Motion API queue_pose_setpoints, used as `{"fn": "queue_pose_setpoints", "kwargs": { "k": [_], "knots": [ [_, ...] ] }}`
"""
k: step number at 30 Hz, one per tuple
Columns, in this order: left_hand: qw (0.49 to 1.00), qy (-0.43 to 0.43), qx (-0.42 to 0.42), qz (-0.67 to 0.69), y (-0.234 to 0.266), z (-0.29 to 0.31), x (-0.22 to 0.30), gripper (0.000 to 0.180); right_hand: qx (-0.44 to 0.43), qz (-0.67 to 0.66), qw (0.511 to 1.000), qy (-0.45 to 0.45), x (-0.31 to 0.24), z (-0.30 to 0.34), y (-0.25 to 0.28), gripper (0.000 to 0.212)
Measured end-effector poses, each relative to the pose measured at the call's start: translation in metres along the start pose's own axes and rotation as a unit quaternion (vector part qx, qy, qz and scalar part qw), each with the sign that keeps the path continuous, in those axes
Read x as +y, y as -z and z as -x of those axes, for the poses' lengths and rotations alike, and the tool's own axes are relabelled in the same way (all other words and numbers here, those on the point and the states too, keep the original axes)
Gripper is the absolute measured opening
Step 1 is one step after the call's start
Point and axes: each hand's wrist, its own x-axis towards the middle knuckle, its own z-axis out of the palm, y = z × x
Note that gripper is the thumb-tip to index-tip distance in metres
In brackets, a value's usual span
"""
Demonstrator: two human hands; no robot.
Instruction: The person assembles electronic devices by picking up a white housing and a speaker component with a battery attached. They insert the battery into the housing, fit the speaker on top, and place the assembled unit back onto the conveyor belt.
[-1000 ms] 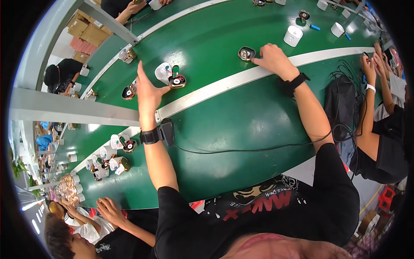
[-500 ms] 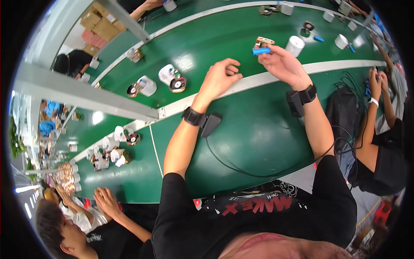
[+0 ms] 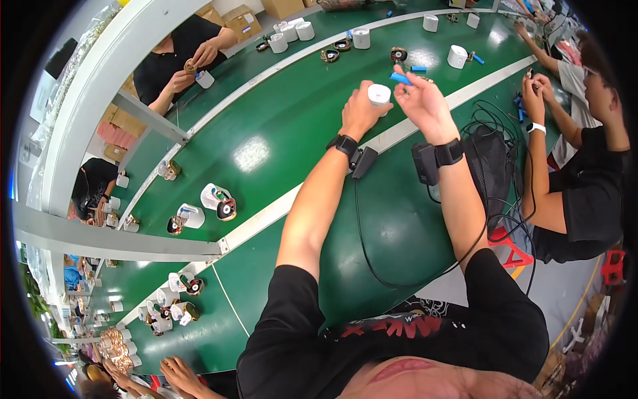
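My left hand (image 3: 361, 112) is closed around a white plastic cup-like housing (image 3: 379, 94), held over the green work surface just beyond the pale rail. Beside it, my right hand (image 3: 426, 105) is raised and grips a small part with a blue cylindrical battery (image 3: 400, 78) sticking out past the fingertips. Most of the rest of that part hides behind my fingers. The housing and the battery are close but apart. Black straps with small boxes sit on both my wrists.
A pale rail (image 3: 292, 199) crosses the green table (image 3: 279, 159). Near it on the left stand white housings (image 3: 191, 215) with round coil parts; a white housing (image 3: 457, 57) is at far right. A black cable (image 3: 372, 269) trails from my wrist toward a black bag (image 3: 488, 159). Co-workers sit around.
My left hand moved right and took hold of a white housing; before, it was empty. My right hand still holds the blue battery part. The whole view has shifted rightward.
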Motion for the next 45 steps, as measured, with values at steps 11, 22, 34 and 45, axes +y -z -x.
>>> {"fn": "queue_pose_setpoints", "kwargs": {
  "k": [11, 22, 34, 45],
  "knots": [
    [0.788, 0.183, 0.147, 0.569, 0.097, 0.151, -0.063, 0.050, -0.001, 0.063, 0.998, -0.024, 0.136, 0.016, 0.037, 0.020],
    [0.881, 0.072, 0.071, 0.462, 0.126, 0.194, -0.074, 0.060, -0.124, 0.394, 0.910, 0.037, 0.155, 0.037, 0.027, 0.017],
    [0.971, 0.071, 0.218, -0.072, 0.096, 0.188, -0.048, 0.070, -0.095, 0.337, 0.936, 0.025, 0.151, 0.049, 0.018, 0.016],
    [0.976, -0.003, 0.189, -0.112, 0.099, 0.192, -0.049, 0.075, -0.164, 0.392, 0.904, 0.052, 0.152, 0.050, 0.017, 0.017]
  ]
}}
